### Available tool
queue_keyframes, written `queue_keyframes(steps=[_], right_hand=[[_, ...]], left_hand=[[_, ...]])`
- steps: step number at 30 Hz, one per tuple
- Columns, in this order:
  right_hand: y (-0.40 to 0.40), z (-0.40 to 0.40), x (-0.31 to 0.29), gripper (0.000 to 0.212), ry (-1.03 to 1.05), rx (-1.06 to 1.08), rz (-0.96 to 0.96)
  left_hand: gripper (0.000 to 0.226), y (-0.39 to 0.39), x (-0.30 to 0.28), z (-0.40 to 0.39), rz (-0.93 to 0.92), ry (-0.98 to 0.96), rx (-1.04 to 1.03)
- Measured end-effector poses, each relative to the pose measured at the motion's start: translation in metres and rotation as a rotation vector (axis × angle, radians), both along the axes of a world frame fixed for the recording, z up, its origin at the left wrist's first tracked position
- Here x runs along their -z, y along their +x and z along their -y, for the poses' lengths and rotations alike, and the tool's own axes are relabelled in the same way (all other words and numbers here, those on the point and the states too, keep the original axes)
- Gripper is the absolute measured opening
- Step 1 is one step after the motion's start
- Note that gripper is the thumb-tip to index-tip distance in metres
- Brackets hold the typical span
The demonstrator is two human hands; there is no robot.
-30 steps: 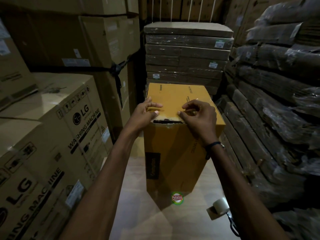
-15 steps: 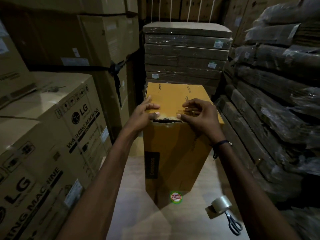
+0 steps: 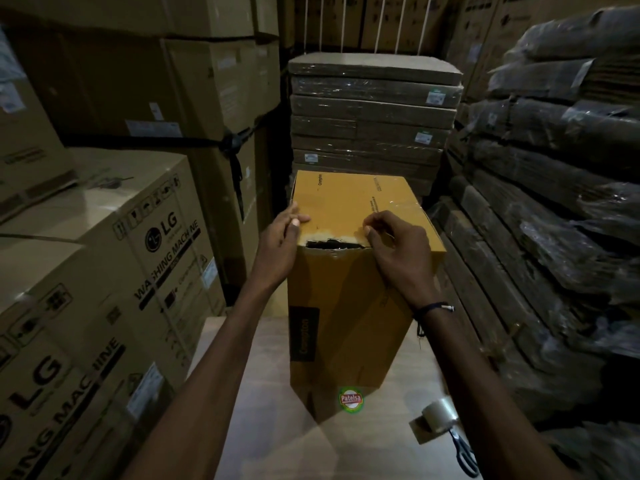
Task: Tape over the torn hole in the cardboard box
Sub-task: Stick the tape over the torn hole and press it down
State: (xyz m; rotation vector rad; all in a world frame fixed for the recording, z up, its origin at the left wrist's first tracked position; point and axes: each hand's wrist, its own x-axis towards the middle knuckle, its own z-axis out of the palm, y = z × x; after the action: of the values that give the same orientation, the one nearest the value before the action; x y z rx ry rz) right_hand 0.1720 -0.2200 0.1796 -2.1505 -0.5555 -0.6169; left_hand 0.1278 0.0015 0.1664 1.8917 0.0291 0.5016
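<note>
- Now spread wider than a second ago: left hand (image 3: pixel 287 233) pulled back to the left end of the torn hole (image 3: pixel 332 243), right hand (image 3: pixel 398 244) to the right end.
- Leaves more of the dark slit and its ragged white edge on show, right on the near top edge of the cardboard box (image 3: pixel 346 306).
- Left: flat and extended across the box top, thumb at the corner of the tear, nothing visibly gripped.
- Right: curled, thumb and forefinger pinched close at the tear's end; cannot tell whether a clear strip is nipped there, too dim.
- Reads as either stretching clear tape across the gap or sizing it up; no strip visible over the hole, so probably still uncovered.
- Glossy clear tape already on the box top, further back on the right.
- Tape roll (image 3: pixel 438 415) and scissors (image 3: pixel 464 452) down on the floor near the right forearm, well apart from both hands.
- Means a reach down if no strip is in hand.
- Tight quarters: LG washing machine cartons (image 3: pixel 104 271) just beside the left arm, wrapped bundles (image 3: pixel 554 202) on the right, shrink-wrapped flat stack (image 3: pixel 374 109) behind the box.
- Nothing lying on the tear itself; poor light and ragged lips look like the main nuisance for a clean stick.
</note>
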Motion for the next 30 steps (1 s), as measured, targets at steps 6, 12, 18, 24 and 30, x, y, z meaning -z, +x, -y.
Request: queue_keyframes(steps=[6,12,18,24,30], right_hand=[[-0.015,0.0,0.006,0.025,-0.066,0.074,0.054],[-0.012,0.0,0.008,0.025,-0.036,0.081,0.017],[-0.009,-0.001,0.012,0.027,-0.062,0.086,0.029],[-0.004,0.001,0.024,0.032,-0.114,0.098,0.045],[-0.004,0.011,0.035,0.035,-0.237,0.038,0.204]], left_hand=[[0.039,-0.006,0.006,0.001,0.015,0.016,-0.017],[0.037,-0.005,0.008,0.005,0.032,0.157,-0.04],[0.037,-0.005,0.013,0.009,0.044,0.19,-0.075],[0.045,-0.006,0.018,0.01,0.129,0.185,-0.099],[0.046,-0.009,0.036,-0.001,0.203,0.142,-0.065]])
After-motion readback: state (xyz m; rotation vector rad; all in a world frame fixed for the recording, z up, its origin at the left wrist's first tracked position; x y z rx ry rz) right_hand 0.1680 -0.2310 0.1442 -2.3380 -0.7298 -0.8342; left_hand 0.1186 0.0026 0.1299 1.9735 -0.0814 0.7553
